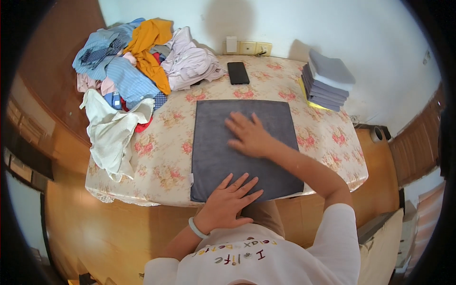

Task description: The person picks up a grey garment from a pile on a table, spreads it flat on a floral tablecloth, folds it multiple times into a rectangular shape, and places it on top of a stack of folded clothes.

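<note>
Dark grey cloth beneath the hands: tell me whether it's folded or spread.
Spread. The dark grey cloth lies flat as one broad square on the flowered tablecloth, all four corners showing, no fold visible.

On the table [166,178], a cloth [268,173] is spread at the middle of the near edge. To its left and behind, clothes [137,71] are heaped. A phone [238,73] is placed behind the cloth, before the wall [285,23]; at back right, folded pieces [327,88] are stacked.
</note>
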A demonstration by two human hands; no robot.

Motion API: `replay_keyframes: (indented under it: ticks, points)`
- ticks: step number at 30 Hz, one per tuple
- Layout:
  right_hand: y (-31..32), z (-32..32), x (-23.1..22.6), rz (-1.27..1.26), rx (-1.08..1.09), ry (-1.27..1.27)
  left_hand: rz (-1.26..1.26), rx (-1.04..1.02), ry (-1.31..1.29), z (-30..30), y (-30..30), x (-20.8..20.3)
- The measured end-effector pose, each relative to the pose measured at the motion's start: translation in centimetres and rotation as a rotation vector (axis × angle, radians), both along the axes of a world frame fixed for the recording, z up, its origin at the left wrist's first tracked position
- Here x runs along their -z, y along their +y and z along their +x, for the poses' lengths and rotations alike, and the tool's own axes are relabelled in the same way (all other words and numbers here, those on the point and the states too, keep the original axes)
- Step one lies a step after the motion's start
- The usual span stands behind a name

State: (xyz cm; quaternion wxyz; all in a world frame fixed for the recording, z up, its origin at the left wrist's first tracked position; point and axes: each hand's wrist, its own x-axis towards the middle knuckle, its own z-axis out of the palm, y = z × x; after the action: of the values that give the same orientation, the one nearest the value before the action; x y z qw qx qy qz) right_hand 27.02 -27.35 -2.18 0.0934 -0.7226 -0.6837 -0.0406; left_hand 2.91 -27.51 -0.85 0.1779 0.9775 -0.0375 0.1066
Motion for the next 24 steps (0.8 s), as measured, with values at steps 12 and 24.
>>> replay_keyframes:
  ticks: [12,24]
  points:
    - [8.3,0.8,0.8,0.012,-0.077,0.092,-0.022,0.035,-0.030,0.0,0.0,0.1]
    - [10.6,-0.4,1.4,0.065,-0.032,0.076,-0.003,0.037,-0.018,0.1,-0.2,0.1]
